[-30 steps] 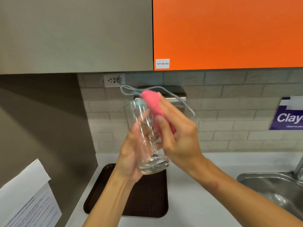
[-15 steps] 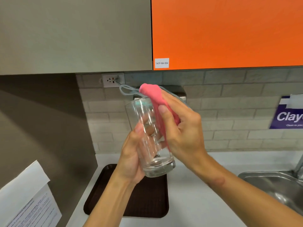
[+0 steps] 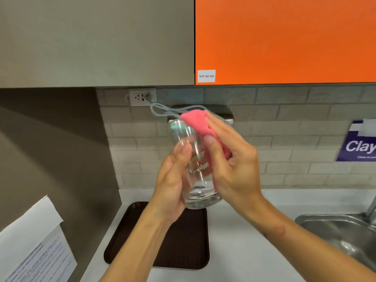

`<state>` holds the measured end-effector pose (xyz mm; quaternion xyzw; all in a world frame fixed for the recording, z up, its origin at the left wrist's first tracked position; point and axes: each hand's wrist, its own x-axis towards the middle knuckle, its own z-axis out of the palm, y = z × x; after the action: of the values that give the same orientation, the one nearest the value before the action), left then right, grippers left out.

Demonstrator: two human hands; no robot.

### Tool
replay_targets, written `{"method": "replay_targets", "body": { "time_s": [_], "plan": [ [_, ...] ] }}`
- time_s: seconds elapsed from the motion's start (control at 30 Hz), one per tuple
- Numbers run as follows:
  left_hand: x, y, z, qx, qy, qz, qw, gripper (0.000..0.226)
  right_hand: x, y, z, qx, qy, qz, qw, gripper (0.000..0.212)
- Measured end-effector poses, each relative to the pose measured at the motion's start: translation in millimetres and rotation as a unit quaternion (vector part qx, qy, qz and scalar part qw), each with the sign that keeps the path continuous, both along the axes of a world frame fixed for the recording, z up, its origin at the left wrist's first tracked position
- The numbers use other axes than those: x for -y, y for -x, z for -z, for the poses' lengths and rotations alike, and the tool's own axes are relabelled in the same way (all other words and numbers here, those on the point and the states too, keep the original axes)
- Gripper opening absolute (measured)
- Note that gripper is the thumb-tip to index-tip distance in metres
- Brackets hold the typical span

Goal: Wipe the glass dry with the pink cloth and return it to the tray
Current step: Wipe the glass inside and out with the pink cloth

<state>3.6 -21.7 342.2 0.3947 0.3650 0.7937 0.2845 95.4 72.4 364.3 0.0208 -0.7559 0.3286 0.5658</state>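
Holding the glass (image 3: 193, 169) up over the counter (image 3: 244, 251), your left hand (image 3: 173, 180) wraps its lower part, fingers curled round it — rim tilted away from you. Your right hand (image 3: 234, 159) pinches the pink cloth (image 3: 198, 124) against the glass's right side. The brown tray (image 3: 183, 247) lies on the counter below, and the sink (image 3: 335, 231) sits far right.

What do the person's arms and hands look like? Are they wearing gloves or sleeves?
No gloves and no sleeves show. Both forearms are bare right to the bottom of the picture. The left hand and right hand wear no rings or watch that I can see. The right forearm has a small roundish mark near the wrist.
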Motion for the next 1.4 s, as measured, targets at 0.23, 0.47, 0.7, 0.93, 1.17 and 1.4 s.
{"method": "replay_targets", "body": {
  "time_s": [0.23,0.47,0.7,0.93,1.17,1.4],
  "plan": [
    [-1.7,10.3,2.6,0.015,0.077,-0.097,0.992,0.109,11.4,-12.2,56.7,0.007,-0.125,0.019,0.992,0.036],
    [-7.2,-1.3,5.7,-0.020,0.079,-0.097,0.992,0.066,-1.3,-1.4,26.2,0.004,-0.114,0.018,0.993,0.040],
    [-5.7,8.7,1.1,0.017,0.070,-0.151,0.986,0.073,4.1,-1.4,51.2,0.014,-0.148,0.023,0.989,0.037],
    [-0.5,9.3,-0.3,0.019,0.054,-0.116,0.992,0.080,1.6,-4.1,44.3,-0.011,-0.132,-0.005,0.991,0.036],
    [-0.8,9.2,-6.3,-0.036,0.073,-0.155,0.985,0.083,0.0,3.8,25.1,-0.050,-0.038,0.013,0.998,0.038],
    [-1.2,1.8,-3.7,-0.079,0.091,-0.176,0.977,0.055,2.9,6.0,28.9,-0.039,-0.048,0.026,0.998,0.039]
  ]
}}
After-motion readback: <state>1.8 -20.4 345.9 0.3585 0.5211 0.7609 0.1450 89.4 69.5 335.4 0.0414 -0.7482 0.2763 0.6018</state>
